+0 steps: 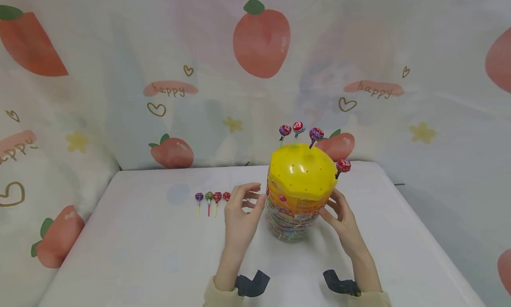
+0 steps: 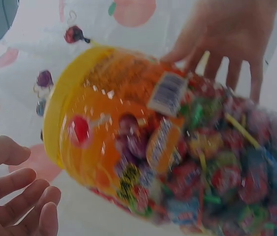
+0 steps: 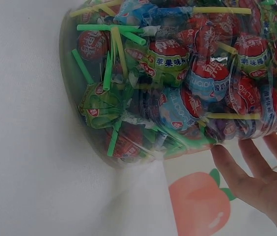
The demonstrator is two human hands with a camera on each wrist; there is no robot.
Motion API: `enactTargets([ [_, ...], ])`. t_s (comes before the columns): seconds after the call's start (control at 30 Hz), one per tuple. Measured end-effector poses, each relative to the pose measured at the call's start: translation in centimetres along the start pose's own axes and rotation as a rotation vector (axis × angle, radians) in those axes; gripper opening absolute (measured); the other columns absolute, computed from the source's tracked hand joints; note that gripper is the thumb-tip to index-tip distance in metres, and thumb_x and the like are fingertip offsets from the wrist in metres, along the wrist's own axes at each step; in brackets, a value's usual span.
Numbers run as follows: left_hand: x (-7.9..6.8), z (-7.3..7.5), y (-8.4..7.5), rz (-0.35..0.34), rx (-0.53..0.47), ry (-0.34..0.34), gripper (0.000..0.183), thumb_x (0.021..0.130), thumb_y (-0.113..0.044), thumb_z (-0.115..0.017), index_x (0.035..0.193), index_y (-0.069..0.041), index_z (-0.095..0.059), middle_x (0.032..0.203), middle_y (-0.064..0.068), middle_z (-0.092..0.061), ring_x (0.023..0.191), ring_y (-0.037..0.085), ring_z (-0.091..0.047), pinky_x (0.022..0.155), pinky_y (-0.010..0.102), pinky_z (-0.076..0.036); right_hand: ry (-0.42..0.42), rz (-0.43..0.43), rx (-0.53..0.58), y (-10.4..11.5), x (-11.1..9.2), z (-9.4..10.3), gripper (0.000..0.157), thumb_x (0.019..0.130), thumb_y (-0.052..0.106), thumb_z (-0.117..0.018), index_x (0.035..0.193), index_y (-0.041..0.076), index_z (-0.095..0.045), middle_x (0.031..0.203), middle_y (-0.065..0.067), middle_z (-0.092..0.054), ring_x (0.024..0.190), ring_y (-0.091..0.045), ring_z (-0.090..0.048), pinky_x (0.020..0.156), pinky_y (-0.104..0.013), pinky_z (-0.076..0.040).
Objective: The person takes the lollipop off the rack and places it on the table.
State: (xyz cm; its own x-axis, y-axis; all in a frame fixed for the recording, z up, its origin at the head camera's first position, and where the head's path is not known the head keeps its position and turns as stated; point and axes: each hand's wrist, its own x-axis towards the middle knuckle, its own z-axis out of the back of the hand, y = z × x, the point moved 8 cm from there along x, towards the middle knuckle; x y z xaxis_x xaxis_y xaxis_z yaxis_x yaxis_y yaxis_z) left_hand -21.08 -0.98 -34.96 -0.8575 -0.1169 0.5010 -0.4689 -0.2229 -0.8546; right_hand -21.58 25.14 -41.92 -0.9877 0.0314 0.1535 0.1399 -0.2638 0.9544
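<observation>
Only the head view shows the loose lollipops (image 1: 209,195); both hands (image 1: 239,214) are spread, the right (image 1: 345,220) touching the jar (image 1: 289,220).

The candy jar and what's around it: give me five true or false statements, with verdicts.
1. The jar has a yellow lid. True.
2. The jar is empty. False: it holds wrapped lollipops.
3. Four lollipops stick out around the lid. True.
4. In the head view, the row of loose lollipops is right of the jar. False: it's left.
5. The left grip clasps the jar. False: the left wrist view shows a gap between them.
</observation>
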Motion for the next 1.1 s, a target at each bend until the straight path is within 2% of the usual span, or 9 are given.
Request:
enactTargets([
  [0.2,0.2,-1.4,-3.3,-0.114,-0.038,0.040,0.027,0.087,-0.015,-0.070,0.113,-0.009,-0.064,0.104,0.007,-0.064,0.093,0.017,-0.062,0.072,0.023,-0.053,0.002,0.002,0.003,0.0,0.0,-0.1,0.066,0.095,0.016,-0.055,0.152,0.016,-0.022,0.154,-0.014,-0.025,0.132,-0.020,-0.031,0.105,-0.068,-0.030],
  [0.4,0.5,-3.3,-5.2,-0.177,-0.080,0.077,0.026,0.088,-0.014,-0.069,0.113,-0.008,-0.062,0.103,0.006,-0.063,0.093,0.017,-0.063,0.073,0.023,-0.054,0.005,0.005,0.000,0.1,-0.1,-0.1,0.065,0.095,0.016,-0.055,0.152,0.016,-0.022,0.154,-0.014,-0.025,0.134,-0.026,-0.030,0.105,-0.069,-0.030],
  [0.63,1.1,-5.4,-7.3,-0.267,-0.053,0.122,0.027,0.089,-0.015,-0.068,0.114,-0.009,-0.061,0.107,0.007,-0.064,0.092,0.017,-0.063,0.078,0.021,-0.055,0.003,0.005,-0.006,0.3,0.0,0.0,0.065,0.095,0.016,-0.055,0.151,0.013,-0.022,0.154,-0.015,-0.025,0.135,-0.033,-0.029,0.105,-0.069,-0.030],
  [0.8,1.6,-7.0,-9.0,-0.315,-0.020,0.168,0.027,0.090,-0.019,-0.067,0.114,-0.008,-0.061,0.108,0.005,-0.063,0.093,0.015,-0.063,0.081,0.017,-0.052,0.005,-0.016,-0.011,0.1,0.0,0.1,0.065,0.095,0.019,-0.055,0.151,0.016,-0.023,0.154,-0.013,-0.026,0.138,-0.034,-0.030,0.105,-0.065,-0.033],
  [0.93,2.0,-8.2,-10.2,-0.364,0.016,0.181,0.027,0.089,-0.020,-0.067,0.112,-0.007,-0.063,0.106,0.005,-0.064,0.091,0.013,-0.063,0.076,0.011,-0.049,0.010,-0.020,-0.030,0.0,0.1,0.1,0.064,0.095,0.020,-0.054,0.151,0.022,-0.023,0.153,-0.008,-0.028,0.134,-0.021,-0.033,0.102,-0.035,-0.046],
  [1.03,2.3,-9.2,-11.0,-0.424,0.092,0.170,0.027,0.089,-0.022,-0.068,0.111,-0.008,-0.064,0.105,0.003,-0.065,0.089,0.011,-0.063,0.074,0.005,-0.046,0.012,-0.001,-0.017,0.2,0.0,0.1,0.063,0.095,0.016,-0.055,0.151,0.022,-0.025,0.151,-0.004,-0.029,0.129,-0.012,-0.035,0.091,-0.013,-0.044],
  [1.1,2.4,-9.6,-11.5,-0.459,0.152,0.154,0.027,0.089,-0.025,-0.068,0.110,-0.009,-0.064,0.104,0.001,-0.066,0.087,0.009,-0.063,0.073,0.003,-0.044,0.013,0.015,0.003,0.3,0.0,0.0,0.064,0.095,0.013,-0.055,0.151,0.021,-0.026,0.151,0.000,-0.029,0.130,-0.015,-0.035,0.089,-0.009,-0.043],
])
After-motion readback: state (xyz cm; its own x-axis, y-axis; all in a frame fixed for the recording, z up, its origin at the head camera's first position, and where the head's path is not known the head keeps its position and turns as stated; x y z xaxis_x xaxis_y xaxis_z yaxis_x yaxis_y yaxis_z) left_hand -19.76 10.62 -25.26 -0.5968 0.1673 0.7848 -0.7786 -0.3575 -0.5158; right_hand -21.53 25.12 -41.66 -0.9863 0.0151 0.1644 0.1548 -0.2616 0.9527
